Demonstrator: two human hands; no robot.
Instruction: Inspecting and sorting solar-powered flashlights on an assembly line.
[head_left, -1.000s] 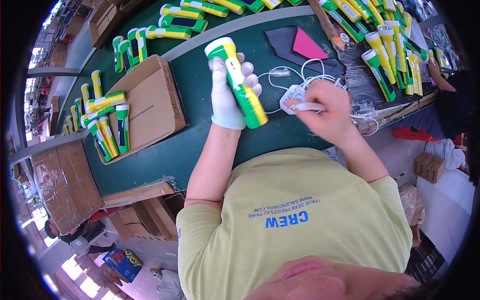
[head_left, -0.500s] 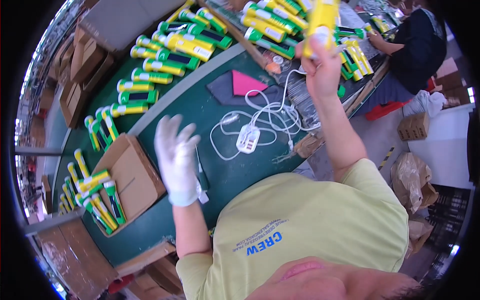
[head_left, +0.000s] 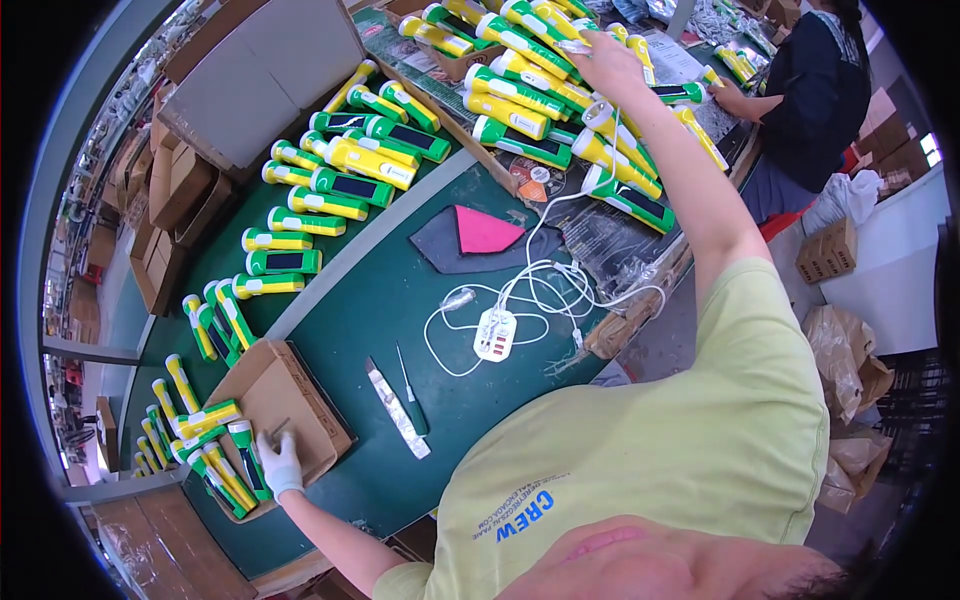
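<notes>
My right hand (head_left: 610,68), bare, is stretched to the far pile, its fingers closed at the head end of a yellow and green flashlight (head_left: 540,42); the fingertips are partly hidden. In a white glove, my left hand (head_left: 281,465) is at the left over the edge of a shallow cardboard box (head_left: 300,400). Its thumb and fingers are apart, close beside a green flashlight (head_left: 249,460) with a dark panel. Several more yellow and green flashlights (head_left: 205,418) lie in and around that box.
A white multi-port charger (head_left: 495,334) with tangled white cables sits mid-table, near a grey and pink cloth (head_left: 487,230). A screwdriver (head_left: 411,395) and a silver-wrapped strip (head_left: 398,410) lie closer to me. Rows of flashlights (head_left: 318,200) stand left. A co-worker (head_left: 815,90) works at the far right.
My right hand has moved forward from in front of me to the far pile, lowering the yellow flashlight. My left hand has gone left and down to the cardboard box, uncovering the screwdriver and silver strip.
</notes>
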